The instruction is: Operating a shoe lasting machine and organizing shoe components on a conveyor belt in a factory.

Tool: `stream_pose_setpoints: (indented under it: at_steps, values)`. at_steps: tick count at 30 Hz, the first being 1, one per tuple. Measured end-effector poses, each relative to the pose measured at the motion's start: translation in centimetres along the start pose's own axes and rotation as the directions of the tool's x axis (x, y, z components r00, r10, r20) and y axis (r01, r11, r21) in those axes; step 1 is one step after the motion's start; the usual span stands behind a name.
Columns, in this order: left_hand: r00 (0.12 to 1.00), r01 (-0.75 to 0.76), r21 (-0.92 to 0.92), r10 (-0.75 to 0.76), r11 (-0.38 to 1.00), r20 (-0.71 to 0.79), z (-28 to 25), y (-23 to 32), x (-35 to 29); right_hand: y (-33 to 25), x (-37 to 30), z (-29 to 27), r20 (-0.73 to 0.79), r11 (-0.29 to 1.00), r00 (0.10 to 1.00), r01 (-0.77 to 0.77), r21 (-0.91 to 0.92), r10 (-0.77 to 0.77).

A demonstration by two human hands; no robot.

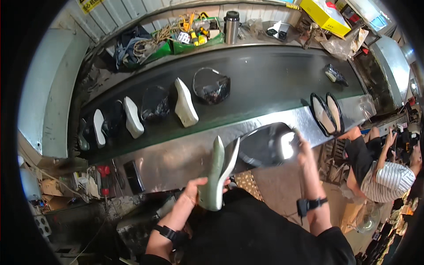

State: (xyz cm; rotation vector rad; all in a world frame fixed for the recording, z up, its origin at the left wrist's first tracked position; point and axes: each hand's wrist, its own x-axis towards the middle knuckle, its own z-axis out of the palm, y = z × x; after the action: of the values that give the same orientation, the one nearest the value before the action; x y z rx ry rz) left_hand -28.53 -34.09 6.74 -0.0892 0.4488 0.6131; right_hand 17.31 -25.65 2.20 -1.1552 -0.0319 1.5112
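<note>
My left hand (pixel 193 190) grips a green shoe last (pixel 213 183) by its heel end, toe pointing up. Along the last's right side runs a white sole-shaped piece (pixel 230 164), its tip standing apart from the last's toe. The fingers behind the last are partly hidden. Close to it, my right hand (pixel 304 150) is closed on the edge of a glossy black shoe upper (pixel 260 145), smeared by motion. Ahead on the dark belt lie pale shoe lasts (pixel 185 104) alternating with black shoe uppers (pixel 212 87).
A metal ledge (pixel 163 161) borders the belt, with a phone (pixel 133 176) lying on it. A pair of black shoes (pixel 324 114) sits at right. Behind the belt stand green bins (pixel 198 42) and a steel flask (pixel 231 27). At far right, another person (pixel 388 181) is at work.
</note>
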Motion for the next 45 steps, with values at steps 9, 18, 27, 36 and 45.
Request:
stream_pose_setpoints:
  at_steps: [9,18,27,36,45]
  values:
    - [0.990,-0.129,0.094,0.133,0.987,-0.039,-0.5,0.9,-8.0,-0.5,-1.8,1.5,-0.115,0.980,0.989,0.114,0.165,-0.096]
    - [0.470,-0.299,0.682,0.725,0.667,-0.503,-3.2,-2.7,6.3,9.9,-9.8,2.9,0.076,0.943,0.996,-0.073,0.325,0.051]
    - [0.801,-0.456,0.429,0.570,0.780,-0.185,3.8,4.4,4.5,10.7,-16.7,8.6,0.298,0.537,0.860,0.496,-0.683,-0.415]
    - [0.694,-0.027,0.763,0.562,0.646,-0.451,-4.4,11.2,4.8,21.7,-16.0,7.8,0.976,-0.390,0.215,0.896,-0.211,-0.033]
    - [0.248,0.210,0.970,0.953,0.121,-0.172,-4.6,9.0,6.9,22.6,-12.8,8.2,0.791,0.093,0.569,0.821,-0.564,-0.223]
